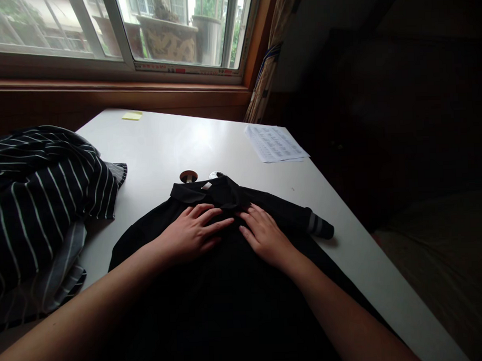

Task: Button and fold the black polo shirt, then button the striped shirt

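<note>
A black collared shirt lies spread on the white table, its collar toward the window. One sleeve, with grey stripes near the cuff, reaches out to the right. My left hand rests flat on the shirt's upper front just below the collar, fingers spread. Beside it, my right hand lies on the fabric near the collar's right side, fingers stretched out and slightly apart. The two hands are close together but not touching. The shirt's lower part is dark and partly hidden by my forearms.
A heap of black cloth with white stripes covers the left side. Two small round objects sit just past the collar. Printed papers lie at the table's far right, a yellow note at the back. A window stands behind.
</note>
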The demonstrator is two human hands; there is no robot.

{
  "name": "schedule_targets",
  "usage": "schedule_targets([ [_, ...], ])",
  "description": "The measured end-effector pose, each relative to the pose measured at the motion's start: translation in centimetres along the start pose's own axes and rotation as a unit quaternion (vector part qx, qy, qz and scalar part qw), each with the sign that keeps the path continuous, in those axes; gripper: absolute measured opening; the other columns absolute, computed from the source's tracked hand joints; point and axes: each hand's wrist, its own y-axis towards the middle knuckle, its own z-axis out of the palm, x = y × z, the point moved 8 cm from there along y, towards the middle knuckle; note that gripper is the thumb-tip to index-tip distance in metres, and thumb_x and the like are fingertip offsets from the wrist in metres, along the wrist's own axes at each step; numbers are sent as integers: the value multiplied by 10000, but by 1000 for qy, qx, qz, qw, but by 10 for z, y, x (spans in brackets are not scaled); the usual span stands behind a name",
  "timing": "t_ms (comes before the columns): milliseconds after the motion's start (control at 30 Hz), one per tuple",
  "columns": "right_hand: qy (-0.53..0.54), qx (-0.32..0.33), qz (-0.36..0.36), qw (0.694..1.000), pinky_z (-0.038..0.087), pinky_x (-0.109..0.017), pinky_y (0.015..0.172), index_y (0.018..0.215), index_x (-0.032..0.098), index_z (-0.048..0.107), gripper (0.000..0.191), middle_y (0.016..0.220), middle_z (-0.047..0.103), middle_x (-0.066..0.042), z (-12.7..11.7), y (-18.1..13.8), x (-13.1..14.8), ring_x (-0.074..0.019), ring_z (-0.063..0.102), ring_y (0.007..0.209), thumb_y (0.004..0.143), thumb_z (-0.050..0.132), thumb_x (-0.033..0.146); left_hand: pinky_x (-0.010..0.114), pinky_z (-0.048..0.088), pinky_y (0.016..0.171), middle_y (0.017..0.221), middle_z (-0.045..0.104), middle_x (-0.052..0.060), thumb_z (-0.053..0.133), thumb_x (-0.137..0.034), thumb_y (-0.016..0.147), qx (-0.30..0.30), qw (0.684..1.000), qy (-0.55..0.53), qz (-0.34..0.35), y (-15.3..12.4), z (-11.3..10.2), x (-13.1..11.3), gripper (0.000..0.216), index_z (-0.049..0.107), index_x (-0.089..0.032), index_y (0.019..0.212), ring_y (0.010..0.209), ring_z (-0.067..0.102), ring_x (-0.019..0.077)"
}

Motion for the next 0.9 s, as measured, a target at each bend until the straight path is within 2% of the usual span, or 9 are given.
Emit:
schedule_targets([
  [167, -34, 23, -9, 999, 266, -506, 1195, 1461, 261, 448, 495, 1522, 436, -87, -1, -2, 8, -278, 270, 1473, 1001, 434, 441, 518, 353, 1094, 1515, 459, 82, 487, -420, 982, 8, 1000, 15, 0, -3, 3, 1, 504, 424, -339, 1476, 1434, 342, 315],
  [367, -66, 36, -29, 997, 252, -521, 1202, 1508, 273, 389, 545, 1585, 352, -82, 1, -10, 14, -291, 242, 1488, 998, 434, 459, 500, 258, 1174, 1546, 425, 89, 468, -425, 993, 6, 999, 23, 22, -11, 6, -7, 534, 382, -292, 1502, 1488, 264, 276],
  [633, -52, 77, -53, 994, 222, -535, 1207, 1522, 307, 352, 553, 1627, 257, -70, -2, -35, 20, -285, 173, 1510, 1000, 433, 467, 555, 195, 1197, 1593, 337, 55, 496, -457, 975, 27, 998, 18, 45, -36, 0, -23, 634, 270, -305, 1548, 1497, 222, 313],
  [800, -12, 79, -39, 996, 257, -532, 1188, 1464, 296, 442, 520, 1577, 356, -91, -10, -44, 27, -301, 243, 1485, 982, 463, 492, 580, 182, 1203, 1613, 292, 44, 510, -400, 976, 50, 997, 12, 51, -59, -5, -34, 594, 315, -317, 1531, 1496, 223, 322],
  [900, 33, 30, -20, 999, 358, -483, 1130, 1330, 238, 557, 421, 1421, 534, -118, -26, -35, 26, -284, 427, 1376, 960, 525, 437, 574, 217, 1201, 1581, 368, 56, 540, -376, 962, 46, 998, 2, 48, -62, -10, -37, 553, 396, -311, 1492, 1478, 278, 314],
])
